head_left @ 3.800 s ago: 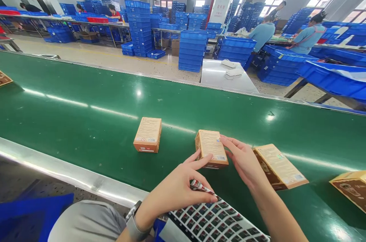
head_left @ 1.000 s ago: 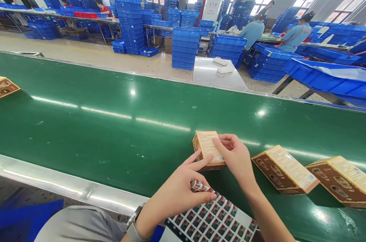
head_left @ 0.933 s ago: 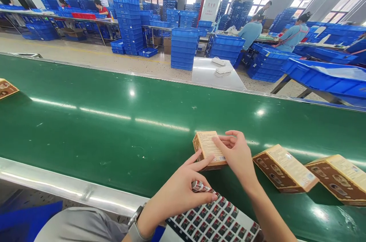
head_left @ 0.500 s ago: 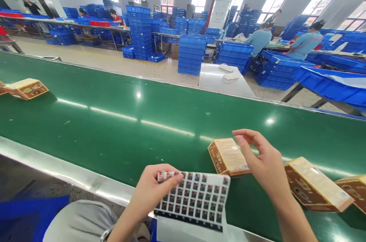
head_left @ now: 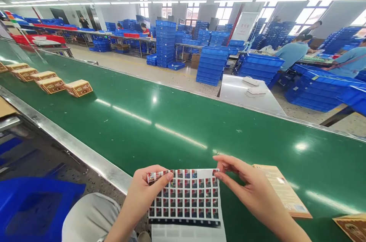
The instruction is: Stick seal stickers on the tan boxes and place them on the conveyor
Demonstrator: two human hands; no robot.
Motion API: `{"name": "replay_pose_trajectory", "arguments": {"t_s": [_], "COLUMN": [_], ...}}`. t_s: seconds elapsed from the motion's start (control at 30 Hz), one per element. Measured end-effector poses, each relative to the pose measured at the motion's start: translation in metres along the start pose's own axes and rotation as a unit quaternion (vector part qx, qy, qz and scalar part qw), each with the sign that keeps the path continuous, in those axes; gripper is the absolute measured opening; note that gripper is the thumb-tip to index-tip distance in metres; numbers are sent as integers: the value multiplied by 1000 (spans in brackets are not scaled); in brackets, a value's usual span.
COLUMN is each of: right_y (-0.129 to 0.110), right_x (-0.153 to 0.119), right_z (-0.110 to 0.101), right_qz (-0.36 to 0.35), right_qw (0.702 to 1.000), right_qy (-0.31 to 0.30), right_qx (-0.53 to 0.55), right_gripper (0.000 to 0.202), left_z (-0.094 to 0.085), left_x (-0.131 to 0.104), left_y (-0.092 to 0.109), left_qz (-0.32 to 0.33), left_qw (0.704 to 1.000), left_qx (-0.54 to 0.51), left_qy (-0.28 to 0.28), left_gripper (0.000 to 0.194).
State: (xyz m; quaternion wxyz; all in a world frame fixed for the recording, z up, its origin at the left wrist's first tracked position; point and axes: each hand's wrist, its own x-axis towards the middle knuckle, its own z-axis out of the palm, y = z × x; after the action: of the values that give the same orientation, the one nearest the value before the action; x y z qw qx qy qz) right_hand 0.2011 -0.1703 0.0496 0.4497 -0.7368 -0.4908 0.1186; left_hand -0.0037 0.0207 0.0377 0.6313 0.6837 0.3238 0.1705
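Boxes point(head_left: 78, 88) sit in a row way over on the left end of the green conveyor belt point(head_left: 171, 120), five or so brown-and-tan cartons lined up one after another. Down in the near left corner there's a blue crate point(head_left: 34, 211) on the floor, just beside the person's grey-clad knee.

Moving in toward the middle, the left hand point(head_left: 144, 194) is pinching the top left corner of a sticker sheet point(head_left: 184, 196) — thumb on top, fingers curled under, so it's closed on the sheet. The sheet is held flat over the near edge of the belt, rows of small red-and-dark labels facing up, with a blank white strip at the bottom.

The right hand point(head_left: 248, 190) comes in at the sheet's top right corner, thumb and forefinger closed on a sticker there — can't tell if it's lifted off the backing. Just past that hand a tan box point(head_left: 286, 196) lies flat on the belt, printed side up, partly hidden by the wrist. Another box corner point(head_left: 351, 228) pokes in at the far right edge.

Behind the belt there are stacks of blue bins point(head_left: 213, 64), and a couple of workers in blue shirts point(head_left: 291, 53) at tables on the right.
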Motion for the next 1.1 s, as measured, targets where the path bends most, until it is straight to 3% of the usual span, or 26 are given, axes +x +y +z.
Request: {"name": "replay_pose_trajectory", "arguments": {"t_s": [0.27,0.57,0.73,0.87,1.0,1.1], "right_y": [1,4,3,6,16,20], "right_x": [0,-1,-3,-12,-25,-30], "right_z": [5,-3,2,8,8,5], "right_qz": [-39,-10,-120,-247,-323,-353], "right_qw": [999,998,992,956,926,913], "right_qy": [11,-63,33,120,119,104], "right_qx": [-25,11,-31,-100,-152,-177], "right_gripper": [12,15,14,29,51,53], "left_z": [6,3,7,11,18,24], "left_x": [-2,-1,-3,-10,-24,-39], "left_y": [6,6,6,4,4,7], "left_qz": [1,10,-16,-50,-68,-79], "left_qw": [1000,997,998,998,995,989], "left_qx": [12,68,45,-11,-73,-118], "left_qy": [13,-43,-31,-30,-3,30], "left_gripper": [33,30,35,42,46,49]}}
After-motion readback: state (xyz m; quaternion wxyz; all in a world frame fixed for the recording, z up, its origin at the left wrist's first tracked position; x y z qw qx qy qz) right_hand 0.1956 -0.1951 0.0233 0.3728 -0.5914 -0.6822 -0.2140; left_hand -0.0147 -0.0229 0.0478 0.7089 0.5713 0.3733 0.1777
